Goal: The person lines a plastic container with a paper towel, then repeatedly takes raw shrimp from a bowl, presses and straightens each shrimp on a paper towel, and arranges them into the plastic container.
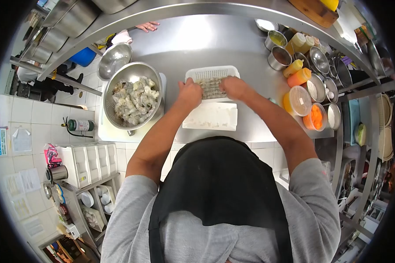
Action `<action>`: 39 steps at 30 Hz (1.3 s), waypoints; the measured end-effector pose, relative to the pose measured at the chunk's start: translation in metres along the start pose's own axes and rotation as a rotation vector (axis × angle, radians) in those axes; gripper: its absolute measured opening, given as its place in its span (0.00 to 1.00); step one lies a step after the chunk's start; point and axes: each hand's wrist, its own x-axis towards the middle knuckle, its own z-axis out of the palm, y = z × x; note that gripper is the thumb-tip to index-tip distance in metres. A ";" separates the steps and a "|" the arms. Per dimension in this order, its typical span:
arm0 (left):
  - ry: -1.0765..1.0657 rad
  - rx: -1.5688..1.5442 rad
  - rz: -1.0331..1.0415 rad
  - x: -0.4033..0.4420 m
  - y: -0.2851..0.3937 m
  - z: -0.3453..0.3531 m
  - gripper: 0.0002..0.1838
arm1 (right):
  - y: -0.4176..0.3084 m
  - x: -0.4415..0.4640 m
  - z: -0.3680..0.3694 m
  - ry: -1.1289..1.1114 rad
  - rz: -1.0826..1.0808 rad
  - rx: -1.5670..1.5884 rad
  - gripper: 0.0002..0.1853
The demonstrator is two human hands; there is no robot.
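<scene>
A white perforated basket (213, 71) stands on the steel counter, with grey raw shrimp (211, 89) laid in neat rows inside. My left hand (191, 93) is at its left end, fingers curled in by the shrimp. Over the right end, my right hand (233, 87) has its fingers bent down and pressed together at the shrimp. What either hand grips is hidden. Nearer to me is a shallow white tray (210, 116) with wet residue on its bottom. On the left, a steel colander (110, 105) holds a heap of shrimp (136, 100).
The colander rests on a white cutting board (107, 133); a steel bowl (114, 61) is behind it. Sauce bottles (299, 77), pots and tubs (297, 101) line the right side. A steel shelf (188, 7) spans the far side. Another person's hand (148, 26) lies at the far edge.
</scene>
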 end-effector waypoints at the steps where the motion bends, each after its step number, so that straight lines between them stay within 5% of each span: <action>1: 0.006 0.019 0.005 0.001 -0.001 0.002 0.14 | -0.002 0.000 0.000 0.039 -0.010 0.007 0.07; 5: 0.072 -0.047 0.017 -0.007 -0.003 0.005 0.17 | -0.019 0.004 0.022 0.167 -0.031 0.225 0.10; 8: 0.167 -0.081 0.037 -0.024 0.007 -0.011 0.20 | -0.026 0.010 0.008 0.025 -0.091 0.129 0.14; 10: 0.219 -0.182 0.064 -0.045 0.016 -0.055 0.21 | -0.026 0.014 0.006 -0.184 0.053 0.172 0.15; 12: 0.369 -0.320 0.082 -0.070 -0.003 -0.095 0.20 | -0.025 0.005 -0.010 -0.030 -0.071 0.064 0.15; 14: 0.574 -0.419 0.096 -0.090 -0.039 -0.130 0.19 | -0.032 -0.009 -0.030 0.352 -0.063 0.220 0.15; 16: 0.506 -0.476 -0.213 -0.125 -0.084 -0.182 0.19 | -0.057 -0.023 -0.084 0.407 0.011 0.314 0.17; 18: 0.661 -0.503 -0.328 -0.145 -0.143 -0.189 0.19 | -0.052 -0.017 -0.073 0.521 0.067 0.444 0.17; 19: 0.623 -0.401 -0.413 -0.156 -0.172 -0.190 0.19 | -0.048 -0.016 -0.062 0.578 0.103 0.513 0.17; 22: 0.527 -0.272 -0.488 -0.179 -0.211 -0.180 0.18 | -0.049 -0.023 -0.022 0.267 0.094 0.182 0.15; 25: 0.391 -0.232 -0.567 -0.186 -0.211 -0.175 0.17 | -0.084 -0.037 -0.046 0.474 0.072 0.361 0.13; 31: -0.129 -0.133 -0.676 -0.164 -0.205 -0.121 0.27 | -0.073 -0.050 -0.036 0.378 0.131 0.480 0.14; 35: 0.118 -0.232 -0.631 -0.183 -0.213 -0.128 0.26 | -0.086 -0.069 -0.029 0.299 0.167 0.545 0.14; 39: 0.144 -0.358 -0.561 -0.192 -0.233 -0.132 0.28 | -0.076 -0.079 -0.014 0.304 0.198 0.575 0.14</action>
